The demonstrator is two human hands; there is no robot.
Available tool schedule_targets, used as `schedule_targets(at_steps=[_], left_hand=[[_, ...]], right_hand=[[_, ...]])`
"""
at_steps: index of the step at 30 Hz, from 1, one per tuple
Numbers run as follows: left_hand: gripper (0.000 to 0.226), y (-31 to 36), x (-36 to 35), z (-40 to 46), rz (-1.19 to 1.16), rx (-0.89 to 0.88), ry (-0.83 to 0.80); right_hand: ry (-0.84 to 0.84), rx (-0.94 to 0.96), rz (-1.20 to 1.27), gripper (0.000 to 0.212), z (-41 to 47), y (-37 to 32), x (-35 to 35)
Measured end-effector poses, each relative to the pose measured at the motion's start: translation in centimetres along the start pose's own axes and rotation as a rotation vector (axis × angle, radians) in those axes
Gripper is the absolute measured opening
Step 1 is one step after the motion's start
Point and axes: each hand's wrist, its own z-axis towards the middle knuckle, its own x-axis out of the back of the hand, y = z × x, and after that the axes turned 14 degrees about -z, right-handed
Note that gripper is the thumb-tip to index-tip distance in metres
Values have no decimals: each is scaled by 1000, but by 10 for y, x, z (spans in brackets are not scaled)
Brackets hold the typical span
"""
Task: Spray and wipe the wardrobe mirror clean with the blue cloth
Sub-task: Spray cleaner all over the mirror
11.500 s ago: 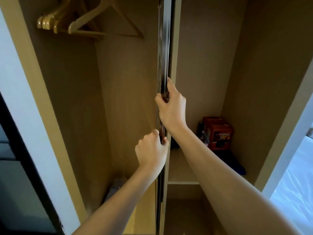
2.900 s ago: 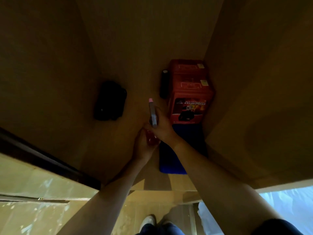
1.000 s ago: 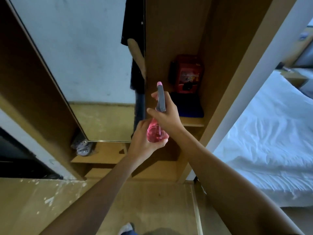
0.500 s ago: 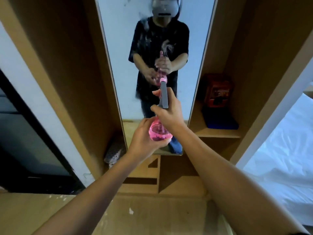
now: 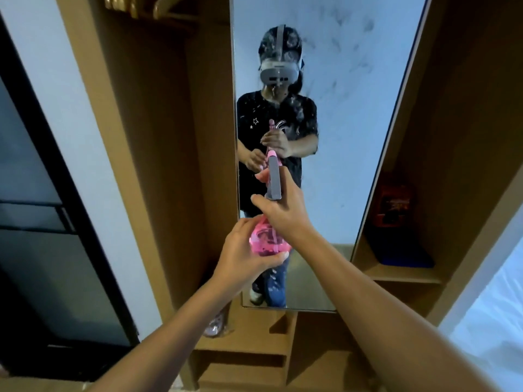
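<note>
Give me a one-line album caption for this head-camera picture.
Both hands aim a pink spray bottle at the smudged wardrobe mirror; blue cloth waits on the shelf.

Two bare forearms rising from the lower edge of the frame, no sleeves in direct view, left hand (image 5: 243,250) and right hand (image 5: 283,210) without rings or gloves, mirror reflection at centre showing black short-sleeved T-shirt with small white star print, blue jeans, grey headset with top strap

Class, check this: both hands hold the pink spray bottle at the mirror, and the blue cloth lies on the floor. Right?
Not quite. The head view shows the blue cloth lying on the wardrobe shelf, beside the mirror. The left hand and right hand do hold the pink spray bottle.
</note>
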Motion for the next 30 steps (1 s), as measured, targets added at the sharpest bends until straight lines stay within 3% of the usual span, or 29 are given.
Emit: schedule_targets(at_steps=[15,21,30], left_hand=[[53,43,6,104,-35,-156,58],[42,73,16,143,-92,-221,33],[47,106,40,185,-61,-273,-33]], right_hand=[[84,80,4,26,109,-33,30],[97,125,-4,30,148,-63,50],[236,152,-87,27,188,-103,61]])
